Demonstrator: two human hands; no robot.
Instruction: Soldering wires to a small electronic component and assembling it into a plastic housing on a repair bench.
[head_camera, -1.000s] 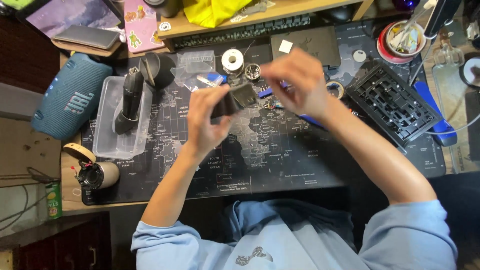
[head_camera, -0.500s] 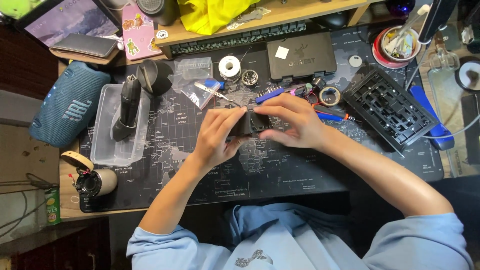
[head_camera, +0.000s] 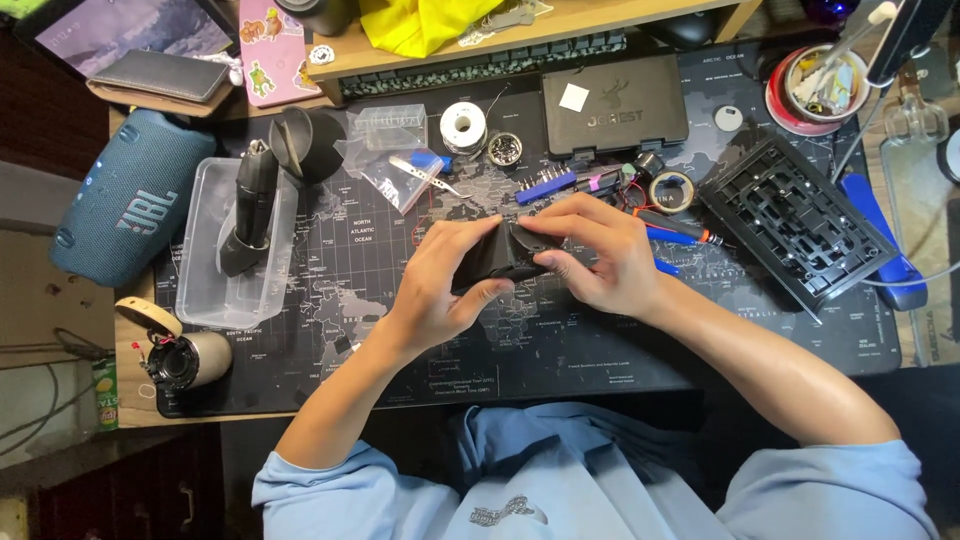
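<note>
part: I see a small black part (head_camera: 505, 262) lying sideways between both hands
left hand (head_camera: 445, 290): grasps its left end
right hand (head_camera: 600, 255): grasps its right end, equally near

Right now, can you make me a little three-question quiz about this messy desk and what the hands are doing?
1. True or false: both hands hold the small black part.
2. What lies inside the clear plastic tub? A) a dark handheld device B) a banana
3. Which side of the desk mat is the teal speaker on?

Key:
1. True: left hand and right hand both grip it.
2. A
3. The person's left.
</note>
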